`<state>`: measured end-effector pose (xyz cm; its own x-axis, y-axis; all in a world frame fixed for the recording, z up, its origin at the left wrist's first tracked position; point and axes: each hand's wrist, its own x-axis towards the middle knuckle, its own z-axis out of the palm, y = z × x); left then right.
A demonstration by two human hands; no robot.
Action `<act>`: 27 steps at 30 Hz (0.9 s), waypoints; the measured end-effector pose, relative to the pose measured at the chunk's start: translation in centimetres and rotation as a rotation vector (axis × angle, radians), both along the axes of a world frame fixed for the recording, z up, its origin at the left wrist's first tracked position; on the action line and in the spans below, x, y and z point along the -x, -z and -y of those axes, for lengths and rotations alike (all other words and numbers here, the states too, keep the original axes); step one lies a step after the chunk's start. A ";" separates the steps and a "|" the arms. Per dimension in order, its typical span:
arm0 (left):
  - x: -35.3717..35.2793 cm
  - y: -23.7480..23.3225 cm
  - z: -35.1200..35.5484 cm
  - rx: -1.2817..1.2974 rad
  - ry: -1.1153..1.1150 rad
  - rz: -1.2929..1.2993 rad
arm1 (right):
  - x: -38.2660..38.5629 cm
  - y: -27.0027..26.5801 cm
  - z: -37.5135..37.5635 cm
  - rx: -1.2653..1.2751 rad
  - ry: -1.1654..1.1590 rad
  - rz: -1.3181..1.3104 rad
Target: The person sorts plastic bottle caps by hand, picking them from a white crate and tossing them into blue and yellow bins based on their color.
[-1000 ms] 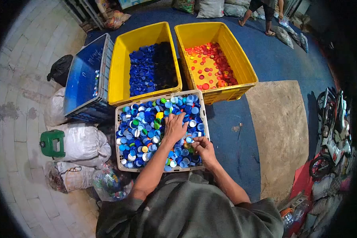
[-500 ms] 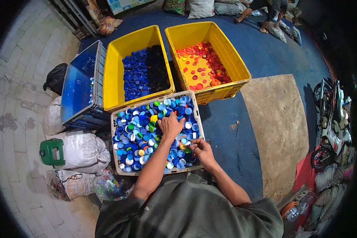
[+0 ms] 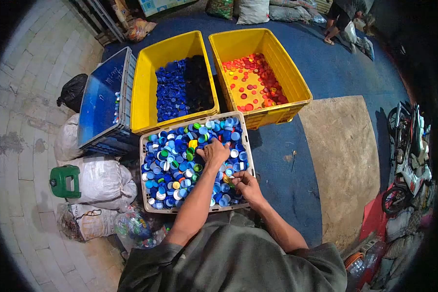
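A shallow white crate (image 3: 246, 141) full of mixed blue, white, green and yellow bottle caps (image 3: 173, 160) stands right in front of me. Near its upper middle, my left hand (image 3: 215, 153) reaches down among the caps with its fingers apart. At the crate's right side my right hand (image 3: 246, 184) is closed over the caps, thumb and fingers pinched; whatever they hold is too small to name. Behind the crate stand a yellow bin (image 3: 143, 73) with blue and black caps and another yellow bin (image 3: 289, 73) with red caps.
A blue bin (image 3: 100, 102) stands at the left, beside white sacks (image 3: 107, 182) and a green plastic piece (image 3: 64, 181). A brown sheet (image 3: 343, 160) lies on the right. Beyond it is a motorcycle (image 3: 406, 160). Another person (image 3: 343, 17) bends at the back right.
The view has shifted slightly. My left hand has spread its fingers a little over the caps, while my right hand stays near the crate's right edge. The far person has moved right.
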<state>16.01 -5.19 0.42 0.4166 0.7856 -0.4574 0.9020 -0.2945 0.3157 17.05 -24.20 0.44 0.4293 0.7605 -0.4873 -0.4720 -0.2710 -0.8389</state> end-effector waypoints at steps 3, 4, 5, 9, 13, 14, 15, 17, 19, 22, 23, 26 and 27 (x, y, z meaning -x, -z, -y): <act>-0.5 -0.2 0.1 0.010 -0.018 -0.018 | 0.1 0.0 -0.1 0.016 0.006 0.002; -0.6 -0.2 0.1 0.028 -0.036 -0.013 | 0.1 -0.4 -0.1 0.028 0.006 0.007; -0.7 -0.2 0.1 0.047 -0.053 -0.007 | 0.1 -0.7 -0.1 0.039 0.006 0.012; 0.2 2.1 -1.8 0.325 -0.120 0.189 | -0.1 -0.1 0.2 0.038 0.019 0.021; 2.2 2.4 -2.3 0.479 -0.307 0.757 | -0.3 -0.9 0.3 0.030 0.047 -0.013; 3.0 2.3 -3.1 0.604 -0.309 0.878 | -0.4 -1.3 0.1 0.036 0.052 -0.029; 3.8 0.1 -2.7 0.563 -0.359 1.008 | -0.5 -1.2 0.0 0.029 0.050 -0.014; 6.0 -1.5 -3.3 0.731 -0.517 1.104 | -0.7 -0.8 -0.2 0.014 0.041 0.016; 8.2 -3.1 -3.2 0.991 -0.743 1.403 | -1.0 -0.5 -0.8 0.047 0.022 0.074; 11.6 -3.5 -2.9 1.145 -0.939 1.535 | -1.4 -2.1 -2.2 0.101 -0.005 0.103; 12.7 -3.1 -2.9 1.184 -0.992 1.561 | -1.5 -1.5 -2.8 0.113 -0.048 0.233; 15.2 -3.0 -2.0 1.115 -1.191 1.569 | -1.1 -2.9 -5.0 0.164 -0.155 0.548; 15.9 -3.0 -1.5 1.059 -1.204 1.569 | -1.4 -1.2 -5.5 0.142 -0.258 0.792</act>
<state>0.15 -3.69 3.40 0.4204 0.6421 -0.6411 -0.5726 0.7358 0.3615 18.43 -18.72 1.61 0.5055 0.8360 -0.2136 0.3324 -0.4171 -0.8459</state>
